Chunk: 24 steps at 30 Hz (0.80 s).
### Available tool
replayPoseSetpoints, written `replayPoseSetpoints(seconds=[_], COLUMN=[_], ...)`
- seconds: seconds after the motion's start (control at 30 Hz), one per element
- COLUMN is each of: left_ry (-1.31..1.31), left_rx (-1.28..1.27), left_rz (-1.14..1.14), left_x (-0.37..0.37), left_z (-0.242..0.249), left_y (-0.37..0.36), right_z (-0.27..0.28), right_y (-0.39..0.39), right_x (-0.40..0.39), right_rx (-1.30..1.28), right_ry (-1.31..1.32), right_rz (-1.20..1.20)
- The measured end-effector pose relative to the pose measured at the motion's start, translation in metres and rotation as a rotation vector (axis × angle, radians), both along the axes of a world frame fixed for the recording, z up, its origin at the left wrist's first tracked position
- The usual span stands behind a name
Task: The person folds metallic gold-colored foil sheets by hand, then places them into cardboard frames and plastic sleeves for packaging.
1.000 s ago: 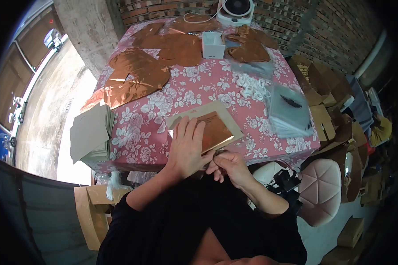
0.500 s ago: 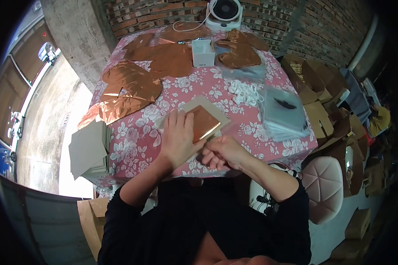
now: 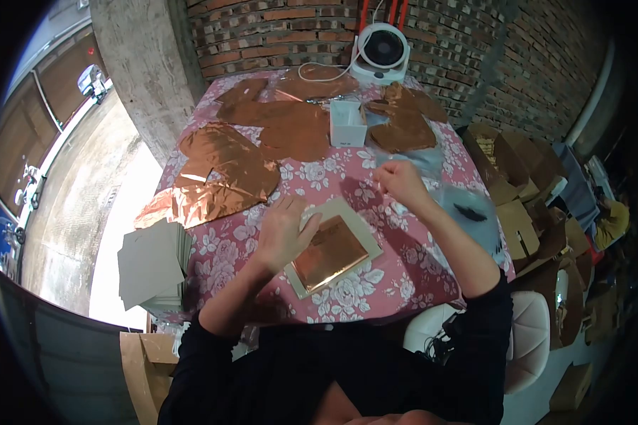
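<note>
A copper-coloured foil packet (image 3: pixel 331 253) lies on a grey cardboard sheet (image 3: pixel 365 230) near the front of the table. My left hand (image 3: pixel 285 234) rests at the left side of the packet, fingers stretched out and thumb apart, with its fingertips over the cardboard's far left part. Farther back and to the right, my right hand (image 3: pixel 402 183) is above the tablecloth, its fingers closed together. What they hold, if anything, is too small to make out. The clear plastic sleeves (image 3: pixel 464 205) are partly covered by my right forearm.
Crumpled copper foil sheets (image 3: pixel 227 170) spread over the table's left and back. A white box (image 3: pixel 348 126) and a white fan (image 3: pixel 381 53) stand at the back. Grey cardboard squares (image 3: pixel 151 262) are stacked at the left edge. Opened cardboard boxes (image 3: pixel 521 230) stand to the right.
My right hand has left the packet's near edge and moved away and to the right, towards the pile of white loops, now hidden. My left hand stays beside the packet. The view has tilted up.
</note>
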<state>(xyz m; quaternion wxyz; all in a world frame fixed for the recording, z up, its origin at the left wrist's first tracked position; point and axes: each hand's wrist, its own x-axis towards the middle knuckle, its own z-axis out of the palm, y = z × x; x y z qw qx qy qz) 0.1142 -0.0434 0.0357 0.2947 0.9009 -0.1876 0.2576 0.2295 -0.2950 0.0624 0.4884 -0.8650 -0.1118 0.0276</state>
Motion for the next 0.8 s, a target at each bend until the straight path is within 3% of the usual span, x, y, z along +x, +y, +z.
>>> replayPoseSetpoints(seconds=[0.03, 0.1, 0.3, 0.6, 0.8], left_ry=[0.005, -0.014, -0.080, -0.176, -0.163], left_rx=[-0.048, -0.053, -0.075, -0.095, -0.088], left_rz=[0.037, 0.013, -0.026, -0.009, -0.021], left_x=[0.002, 0.001, 0.004, 0.006, 0.005], left_z=[-0.008, -0.017, -0.018, -0.019, -0.013], left_y=[0.003, 0.005, 0.010, 0.013, 0.013], right_z=[-0.004, -0.009, -0.010, 0.000, -0.007], right_y=[0.001, 0.005, 0.037, 0.094, 0.099], right_x=[0.024, 0.067, 0.162, 0.209, 0.216], right_rx=[0.000, -0.204, -0.299, -0.686, -0.593], right_ry=[-0.008, -0.397, -0.606, -0.511, -0.539], right_rz=[0.003, -0.074, -0.163, -0.352, -0.346])
